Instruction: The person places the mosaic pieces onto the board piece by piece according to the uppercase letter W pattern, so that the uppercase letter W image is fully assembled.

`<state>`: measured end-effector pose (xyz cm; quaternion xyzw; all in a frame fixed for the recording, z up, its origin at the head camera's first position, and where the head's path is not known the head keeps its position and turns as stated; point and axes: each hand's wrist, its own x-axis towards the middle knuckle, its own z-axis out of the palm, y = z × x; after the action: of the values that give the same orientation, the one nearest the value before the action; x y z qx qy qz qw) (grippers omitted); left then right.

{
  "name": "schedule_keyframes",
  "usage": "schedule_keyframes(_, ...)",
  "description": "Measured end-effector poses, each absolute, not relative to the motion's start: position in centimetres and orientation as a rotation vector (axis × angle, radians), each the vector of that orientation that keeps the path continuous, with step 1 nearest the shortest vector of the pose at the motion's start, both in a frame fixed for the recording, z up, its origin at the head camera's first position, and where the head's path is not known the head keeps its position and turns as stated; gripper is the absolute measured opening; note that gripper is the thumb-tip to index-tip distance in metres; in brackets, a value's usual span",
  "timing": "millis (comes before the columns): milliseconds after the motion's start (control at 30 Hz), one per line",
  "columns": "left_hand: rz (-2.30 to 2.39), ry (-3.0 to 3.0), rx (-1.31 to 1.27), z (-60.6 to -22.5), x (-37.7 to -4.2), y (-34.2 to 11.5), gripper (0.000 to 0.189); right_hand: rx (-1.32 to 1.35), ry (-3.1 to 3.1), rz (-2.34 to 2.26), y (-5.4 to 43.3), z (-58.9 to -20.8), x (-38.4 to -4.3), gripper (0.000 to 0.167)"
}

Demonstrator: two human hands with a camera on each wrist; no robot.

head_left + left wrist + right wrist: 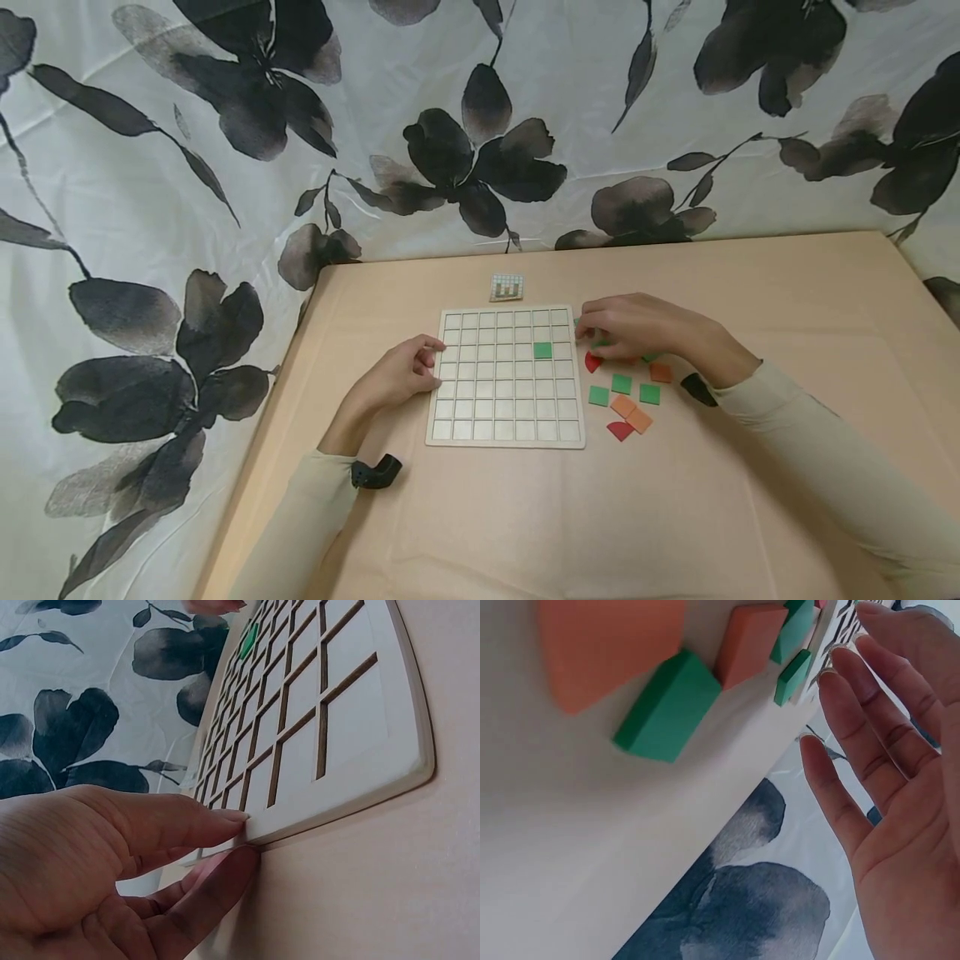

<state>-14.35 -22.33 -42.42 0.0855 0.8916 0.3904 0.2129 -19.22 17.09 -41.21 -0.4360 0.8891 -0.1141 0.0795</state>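
At far left, white cloth printed with dark grey flowers (213, 400), running on behind the pale wood-toned bench (525, 517). Next, out of a pale sleeve (296, 525) with a black device (377, 472) at the wrist, left hand (397, 372), its grip clamped on the left edge of a flat, off-white, square grid board (507, 443), thumb on the rim. Lying flat on the bench, in front of the person. Just beyond its far edge, a small patterned card (507, 287). Set in the board's sixth column from the left, third row from the far side, a green square tile (543, 350). Just beside the right edge, scattered loose: red quarter-round pieces (620, 431), orange square tiles (661, 372) and more green squares (598, 396). Over the farther pieces, right hand (637, 325), its grip loosely apart, fingers nearly straight; cannot tell whether touching any piece.
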Motion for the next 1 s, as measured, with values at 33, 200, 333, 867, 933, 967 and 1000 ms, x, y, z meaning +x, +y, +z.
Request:
schedule_keyframes(33, 1.081, 2.476, 0.237, -42.4, -14.3, -22.4, 0.053, -1.296, 2.659, -0.339, 17.2, -41.2, -19.1, 0.022)
schedule_keyframes(200, 1.082, 2.473, 0.238, -42.5, -14.2, -22.6, 0.053, -1.237, 2.656, -0.334, 17.9, -41.3, -18.8, 0.026)
schedule_keyframes(333, 1.091, 2.474, 0.231, -42.5, -14.2, -22.6, 0.053, -1.202, 2.659, -0.337, 18.4, -41.2, -18.6, 0.028)
schedule_keyframes(867, 1.071, 2.481, 0.236, -42.6, -14.4, -22.5, 0.052, -1.206, 2.713, -0.365, 20.9, -41.6, -18.0, 0.022)
schedule_keyframes(933, 1.071, 2.481, 0.237, -42.5, -14.4, -22.5, 0.053, -1.205, 2.719, -0.363, 21.1, -41.7, -18.0, 0.022)
schedule_keyframes(967, 1.073, 2.481, 0.234, -42.4, -14.4, -22.5, 0.053, -1.204, 2.722, -0.362, 21.2, -41.7, -18.0, 0.022)
schedule_keyframes(1000, 1.074, 2.480, 0.236, -42.4, -14.3, -22.5, 0.053, -1.201, 2.726, -0.360, 21.3, -41.8, -18.0, 0.022)
